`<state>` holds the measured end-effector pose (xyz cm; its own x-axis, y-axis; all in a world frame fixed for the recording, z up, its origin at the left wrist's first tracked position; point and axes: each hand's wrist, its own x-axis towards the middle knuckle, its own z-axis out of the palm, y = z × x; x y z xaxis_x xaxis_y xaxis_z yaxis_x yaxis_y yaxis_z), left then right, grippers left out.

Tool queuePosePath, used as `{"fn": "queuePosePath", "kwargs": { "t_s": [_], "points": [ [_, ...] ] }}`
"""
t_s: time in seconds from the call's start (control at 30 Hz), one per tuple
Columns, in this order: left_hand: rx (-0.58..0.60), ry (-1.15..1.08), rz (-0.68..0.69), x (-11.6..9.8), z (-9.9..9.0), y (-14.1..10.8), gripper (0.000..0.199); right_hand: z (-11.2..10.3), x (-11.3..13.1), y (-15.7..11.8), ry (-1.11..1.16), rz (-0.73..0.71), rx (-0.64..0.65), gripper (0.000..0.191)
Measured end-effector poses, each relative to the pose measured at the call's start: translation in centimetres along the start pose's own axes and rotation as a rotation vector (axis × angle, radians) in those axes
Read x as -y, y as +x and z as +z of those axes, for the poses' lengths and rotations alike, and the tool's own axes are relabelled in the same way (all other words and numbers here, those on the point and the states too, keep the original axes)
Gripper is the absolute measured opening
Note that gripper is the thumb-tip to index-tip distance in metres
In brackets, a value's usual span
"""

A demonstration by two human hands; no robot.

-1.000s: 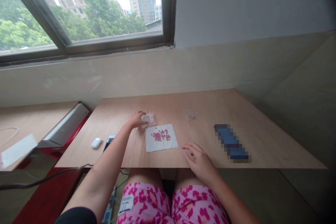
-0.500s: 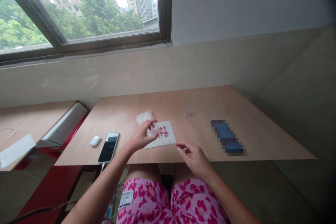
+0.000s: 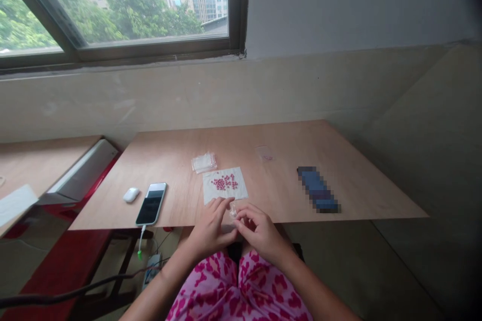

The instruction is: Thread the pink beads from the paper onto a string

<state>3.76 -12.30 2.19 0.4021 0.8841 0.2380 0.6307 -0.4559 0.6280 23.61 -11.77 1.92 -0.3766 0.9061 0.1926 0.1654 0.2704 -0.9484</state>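
— Where were the two hands, please?
— If we take the white sheet [image 3: 241,193] as the centre of a clock, with twelve towards the wall, both were at six o'clock, near the front edge of the table [image 3: 278,185]. The left hand [image 3: 213,224] was a little to seven, the right hand [image 3: 259,230] a little to five.
— And what did they hold?
— A small clear bag [image 3: 233,209] was between them, just beyond the tips of the fingers. The right hand had its thumb and forefinger together, pinched on the bag's side. The left hand kept its thumb and fingers apart around the other side; whether one finger touched the plastic, I could not tell.
— Where were the red beads [image 3: 222,183]?
— They lay loosely in a group on the middle of the sheet, and neither hand touched them.
— What else was on the table?
— At eleven o'clock, near the sheet, there was a pile of clear bags [image 3: 204,162]. At two o'clock lay one flat bag [image 3: 265,154] with some small red pieces inside. A phone [image 3: 151,204] with a white cable [image 3: 141,241] was at nine, and a white rounded object [image 3: 131,194] was beyond it. At three, well apart, lay a dark blue thing [image 3: 318,189], too blurred to name.
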Motion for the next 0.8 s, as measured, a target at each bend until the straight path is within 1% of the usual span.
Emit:
{"fn": "queuePosePath", "kwargs": {
  "t_s": [0.07,0.17,0.23,0.3,0.37,0.47,0.63,0.8],
  "points": [
    [-0.013,0.002,-0.013,0.3,0.2,-0.1,0.062,0.3,0.0,0.0,-0.018,-0.003,-0.001,0.015],
    [0.022,0.001,-0.035,0.6,0.6,-0.1,0.044,0.6,-0.2,0.0,-0.045,-0.028,0.019,0.014],
    [0.073,0.009,-0.03,0.9,0.7,0.0,0.034,0.7,-0.5,-0.1,-0.082,-0.058,0.065,0.014],
    [0.112,0.019,-0.024,1.3,0.6,0.0,0.031,0.8,-0.8,-0.2,-0.146,-0.083,0.131,0.018],
    [0.133,0.006,-0.029,1.8,0.4,0.1,0.032,0.8,-1.1,-0.2,-0.205,-0.097,0.188,0.026],
    [0.158,-0.042,-0.031,2.3,0.0,0.1,0.035,0.9,-1.2,-0.2,-0.241,-0.074,0.213,0.035],
    [0.185,-0.073,-0.014,2.6,-0.2,0.1,0.039,1.1,-1.2,-0.2,-0.248,-0.023,0.239,0.039],
    [0.184,-0.09,-0.028,3.2,0.0,-0.1,0.05,1.0,-1.6,-0.1,-0.256,-0.012,0.25,0.044]
  ]
}}
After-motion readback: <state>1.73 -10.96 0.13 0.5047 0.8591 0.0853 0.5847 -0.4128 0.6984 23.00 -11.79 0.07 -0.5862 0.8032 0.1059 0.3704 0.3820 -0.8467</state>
